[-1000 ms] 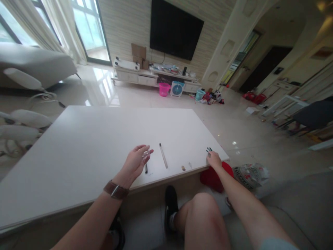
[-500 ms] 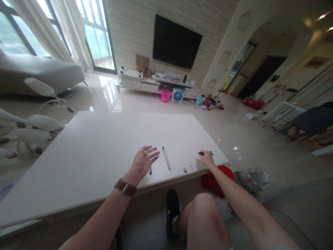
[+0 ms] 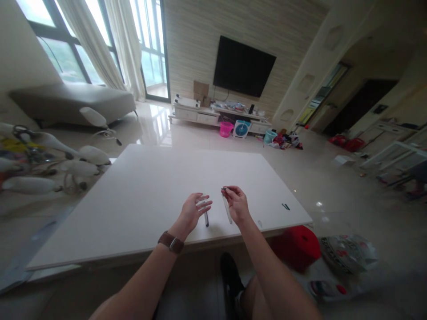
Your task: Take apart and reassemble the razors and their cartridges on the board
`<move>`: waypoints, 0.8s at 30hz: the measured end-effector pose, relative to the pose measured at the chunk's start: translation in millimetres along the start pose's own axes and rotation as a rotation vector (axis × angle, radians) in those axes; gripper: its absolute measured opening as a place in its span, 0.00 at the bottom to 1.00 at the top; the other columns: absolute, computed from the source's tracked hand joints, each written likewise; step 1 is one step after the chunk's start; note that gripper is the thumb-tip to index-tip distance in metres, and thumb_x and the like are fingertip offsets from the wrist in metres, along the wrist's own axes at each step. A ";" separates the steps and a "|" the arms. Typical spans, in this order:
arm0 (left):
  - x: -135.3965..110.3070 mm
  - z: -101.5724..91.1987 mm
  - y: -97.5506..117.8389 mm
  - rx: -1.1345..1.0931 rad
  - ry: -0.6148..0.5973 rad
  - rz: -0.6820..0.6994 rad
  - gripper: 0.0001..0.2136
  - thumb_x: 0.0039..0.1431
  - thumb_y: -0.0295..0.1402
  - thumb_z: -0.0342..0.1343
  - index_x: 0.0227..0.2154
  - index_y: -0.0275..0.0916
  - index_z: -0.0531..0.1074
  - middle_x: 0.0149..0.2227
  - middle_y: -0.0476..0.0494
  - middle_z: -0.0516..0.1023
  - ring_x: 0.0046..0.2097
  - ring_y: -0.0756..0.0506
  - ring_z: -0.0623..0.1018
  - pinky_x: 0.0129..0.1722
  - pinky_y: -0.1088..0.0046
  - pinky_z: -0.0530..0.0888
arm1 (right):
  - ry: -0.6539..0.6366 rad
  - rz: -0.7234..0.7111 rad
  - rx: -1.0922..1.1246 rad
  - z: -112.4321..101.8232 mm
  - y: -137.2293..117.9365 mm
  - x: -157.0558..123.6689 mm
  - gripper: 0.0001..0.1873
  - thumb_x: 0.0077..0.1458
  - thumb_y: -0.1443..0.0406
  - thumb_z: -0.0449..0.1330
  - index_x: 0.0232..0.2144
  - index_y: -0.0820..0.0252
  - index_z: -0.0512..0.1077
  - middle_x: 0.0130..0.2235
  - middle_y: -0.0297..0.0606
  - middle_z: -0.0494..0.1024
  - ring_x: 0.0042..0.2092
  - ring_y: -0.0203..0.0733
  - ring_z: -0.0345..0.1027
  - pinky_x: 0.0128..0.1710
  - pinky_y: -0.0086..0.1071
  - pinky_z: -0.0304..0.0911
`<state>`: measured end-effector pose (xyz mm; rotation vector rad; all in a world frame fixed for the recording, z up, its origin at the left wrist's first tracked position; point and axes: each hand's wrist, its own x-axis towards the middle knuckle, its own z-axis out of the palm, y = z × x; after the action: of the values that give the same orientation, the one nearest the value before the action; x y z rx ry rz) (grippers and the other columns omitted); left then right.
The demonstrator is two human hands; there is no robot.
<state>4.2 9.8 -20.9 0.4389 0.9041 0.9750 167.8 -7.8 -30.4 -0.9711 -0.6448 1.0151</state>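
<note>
My left hand (image 3: 192, 212) hovers over the white table (image 3: 150, 186) with its fingers spread and slightly curled; whether anything small or clear lies between them I cannot make out. Just beside its fingers lies a dark pen-like stick (image 3: 206, 218), partly hidden. My right hand (image 3: 238, 205) is pinched around a small dark object (image 3: 224, 189), too small to name. Under that hand a pale, slim pen-like stick (image 3: 228, 210) rests on the table, its upper end close to the fingertips. A dark green, narrow piece (image 3: 285, 206) and a small clear piece (image 3: 259, 223) lie further right.
Below the table's right edge are a red stool (image 3: 300, 246), a printed plastic bag (image 3: 348, 253) and a bottle-like container (image 3: 325, 289). White padded equipment (image 3: 80, 162) stands along the left. A pink basket (image 3: 226, 129) and blue fan (image 3: 241, 128) are across the floor.
My right hand has moved left across the table to the pale stick, carrying the small dark object. The left hand stays open near the dark stick. The view has shifted.
</note>
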 end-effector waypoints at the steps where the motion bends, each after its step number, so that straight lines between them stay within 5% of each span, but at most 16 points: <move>1: 1.3 -1.3 2.1 0.000 -0.004 0.003 0.04 0.57 0.28 0.54 0.36 0.37 0.67 0.42 0.35 0.78 0.35 0.43 0.82 0.37 0.66 0.78 | -0.015 0.027 0.015 1.0 4.8 2.7 0.14 0.40 0.63 0.72 0.30 0.58 0.73 0.35 0.34 0.80 0.38 0.38 0.75 0.47 0.36 0.68; 12: 34.7 3.8 14.5 0.026 -0.003 0.033 0.10 0.54 0.30 0.56 0.40 0.37 0.71 0.46 0.33 0.78 0.39 0.41 0.82 0.38 0.66 0.77 | -0.144 -0.020 -0.136 24.0 37.7 47.4 0.12 0.42 0.66 0.72 0.32 0.58 0.76 0.37 0.35 0.81 0.40 0.42 0.77 0.47 0.40 0.71; 24: 35.2 8.7 -3.0 0.107 0.015 0.041 0.12 0.56 0.28 0.52 0.44 0.35 0.68 0.48 0.28 0.79 0.39 0.40 0.83 0.38 0.65 0.78 | -0.061 -0.030 -0.209 1.4 32.7 49.4 0.14 0.45 0.60 0.71 0.31 0.60 0.74 0.30 0.34 0.79 0.30 0.37 0.73 0.34 0.32 0.67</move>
<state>21.7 38.9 -34.0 0.5433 0.9670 0.9715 173.8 44.1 -58.3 -1.1120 -0.8262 0.9672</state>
